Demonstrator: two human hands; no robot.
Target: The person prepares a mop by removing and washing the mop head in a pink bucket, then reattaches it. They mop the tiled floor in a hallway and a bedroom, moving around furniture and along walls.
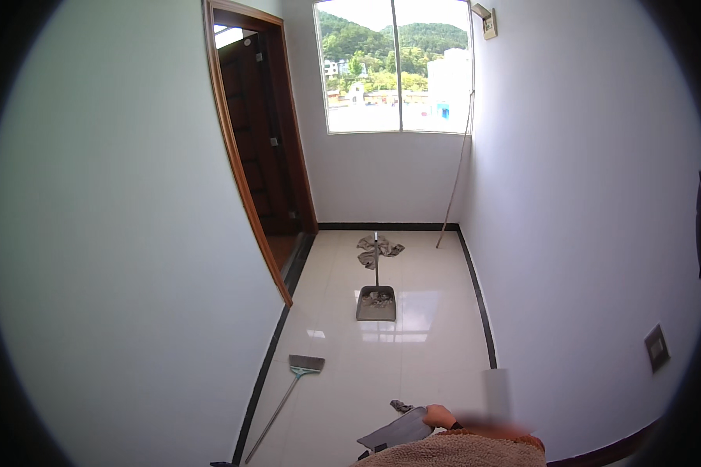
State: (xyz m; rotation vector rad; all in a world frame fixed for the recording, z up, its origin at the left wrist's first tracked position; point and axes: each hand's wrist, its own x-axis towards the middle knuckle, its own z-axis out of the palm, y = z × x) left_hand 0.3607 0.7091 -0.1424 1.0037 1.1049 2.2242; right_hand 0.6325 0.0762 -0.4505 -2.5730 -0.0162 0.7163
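At the lower edge, the hand farther left, which I take for my left hand [439,417], is closed on the edge of a flat dark grey panel [397,430]. The panel slants down to the left. A skin-coloured smear to its right looks like my right hand [494,427], blurred by motion, its fingers not readable. Above the smear stands a blurred pale grey upright strip [497,393]; I cannot tell whether the hand holds it. A small crumpled dark rag [401,406] lies on the floor just beyond the panel. Brown fleece clothing covers my arms.
A broom [306,363] lies at the left. Farther off stands a long-handled dustpan [376,315] with debris in it, and a crumpled cloth [389,247] lies behind. A thin stick [452,191] leans by the window [366,70]. An open doorway [288,226] is on the left.
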